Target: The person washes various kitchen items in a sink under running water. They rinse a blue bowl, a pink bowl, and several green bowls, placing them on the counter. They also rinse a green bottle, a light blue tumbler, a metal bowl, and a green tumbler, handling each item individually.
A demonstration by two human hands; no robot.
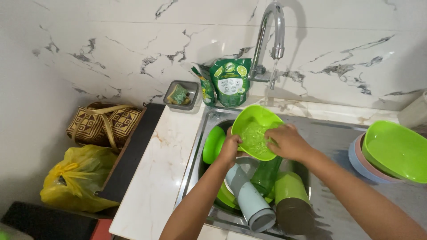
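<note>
Left hand (230, 149) is gripping the rim of a lime-green bowl (253, 129), fingers closed, holding it tilted over the sink (209, 116). Right hand (288, 141) is pressing inside the bowl, fingers curled; whether it's holding anything, cannot tell. Stacked bowls (391, 153) are sitting on the drainboard.

Yellow plastic bag (75, 182), woven basket (104, 123), green soap pouch (231, 82), chrome tap (271, 35), stacked bowls (391, 153)

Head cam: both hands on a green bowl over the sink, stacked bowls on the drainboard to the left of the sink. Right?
Not quite. The stacked bowls sit on the drainboard to the right of the sink, not the left, as the head view shows. The rest holds: the left hand grips the green bowl at its rim and the right hand rests inside it.
</note>
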